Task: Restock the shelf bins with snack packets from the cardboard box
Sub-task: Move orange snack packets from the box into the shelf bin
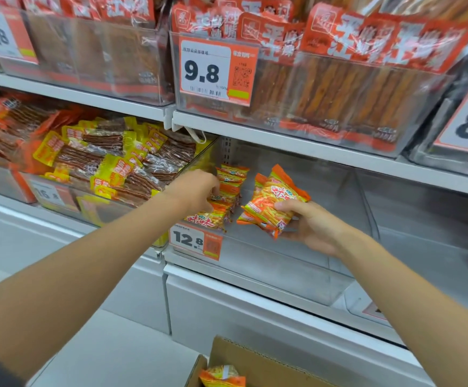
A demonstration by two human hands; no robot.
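Against the left wall of the clear plastic shelf bin (283,263), my left hand (196,191) curls onto the standing row of orange snack packets (231,180); whether those fingers pinch one I cannot tell. Just beside, a loose bundle of orange packets (271,202) sits grasped in my right hand (313,227). A careless nudge could topple the row, and the loosely held bundle could slip.

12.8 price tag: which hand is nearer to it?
Left. The left hand is just above the 12.8 price tag, at the stacked packets; the right hand is farther right, gripping the held packets.
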